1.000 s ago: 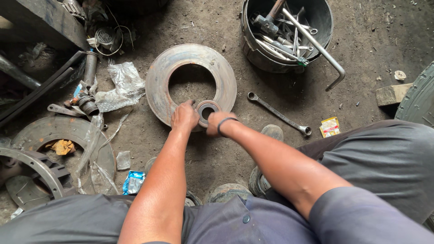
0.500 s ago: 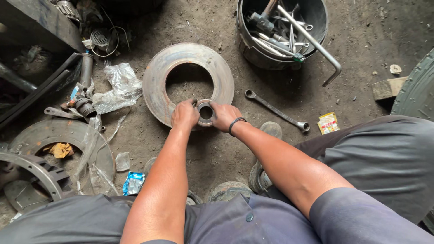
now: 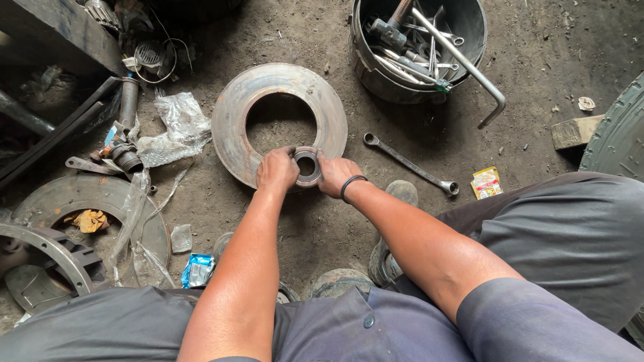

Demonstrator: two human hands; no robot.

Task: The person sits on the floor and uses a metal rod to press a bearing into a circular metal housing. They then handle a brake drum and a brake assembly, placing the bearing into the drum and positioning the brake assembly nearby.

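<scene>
A small metal bearing ring [image 3: 308,155] rests on the near rim of a large rusty brake disc [image 3: 236,107] lying flat on the dirt floor. My left hand [image 3: 277,169] grips the ring's left side and my right hand [image 3: 335,174] grips its right side; a dark band circles the right wrist. Both forearms reach forward from my lap, and the fingers hide the ring's outer edges.
A black bucket [image 3: 362,57] of wrenches and bars stands at the back right. A combination wrench [image 3: 409,163] lies right of the disc, near a small yellow packet [image 3: 486,182]. Crumpled plastic [image 3: 176,127], metal parts and another rusty disc [image 3: 80,201] crowd the left. A tyre [image 3: 620,127] is at the right edge.
Both hands have stayed on the ring at the disc's near rim, closing in more tightly on its two sides. The view has shifted slightly.
</scene>
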